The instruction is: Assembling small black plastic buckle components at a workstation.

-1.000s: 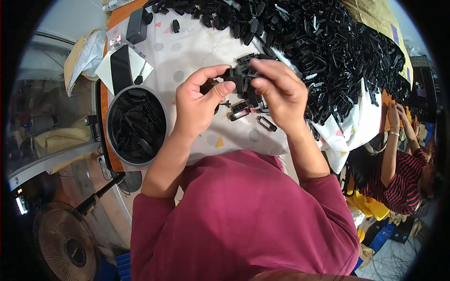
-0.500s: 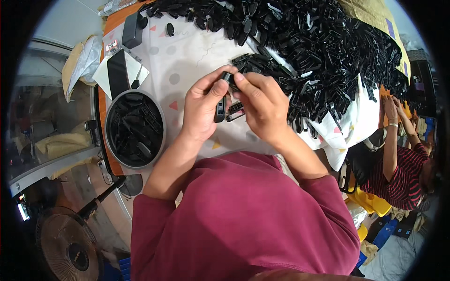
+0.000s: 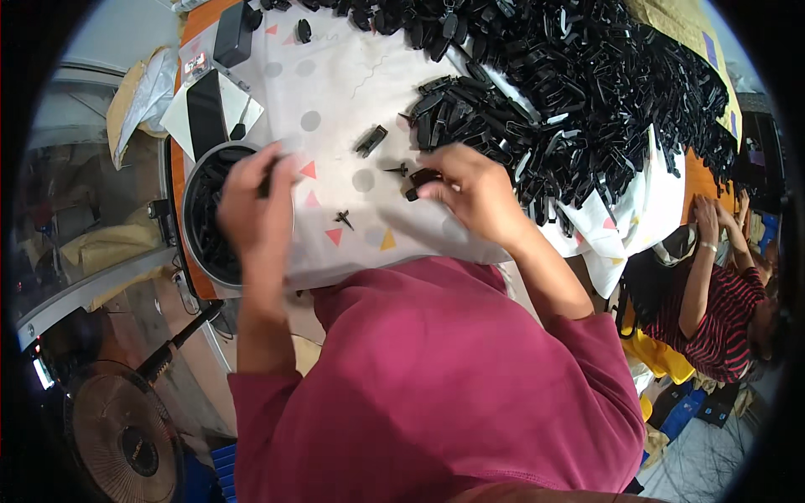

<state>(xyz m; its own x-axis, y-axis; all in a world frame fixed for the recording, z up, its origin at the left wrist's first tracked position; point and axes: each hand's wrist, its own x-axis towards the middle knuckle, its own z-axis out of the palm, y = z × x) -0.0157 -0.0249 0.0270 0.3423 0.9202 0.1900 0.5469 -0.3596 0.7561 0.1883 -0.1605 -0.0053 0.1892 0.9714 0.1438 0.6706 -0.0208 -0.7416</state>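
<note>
My left hand [image 3: 256, 201] is over the right rim of a round bowl [image 3: 191, 220] full of black plastic parts, its fingers closed on a small black part that is mostly hidden. My right hand [image 3: 474, 189] rests on the white patterned cloth [image 3: 335, 117], its fingertips on a small black piece [image 3: 419, 178] at the edge of the heap of black plastic parts [image 3: 570, 92]. A black clip [image 3: 370, 140] and two tiny black bits [image 3: 344, 219] lie loose on the cloth between my hands.
A black box [image 3: 233, 32] and a flat black slab on white paper [image 3: 205, 113] lie at the table's far left. A floor fan [image 3: 117, 436] stands lower left. Another person in a striped top [image 3: 721, 310] sits at right, hands raised by the table edge.
My hands, joined around a black part over the cloth before, have separated. The left went left over the bowl; the right stayed by the heap, lowered onto a small piece.
</note>
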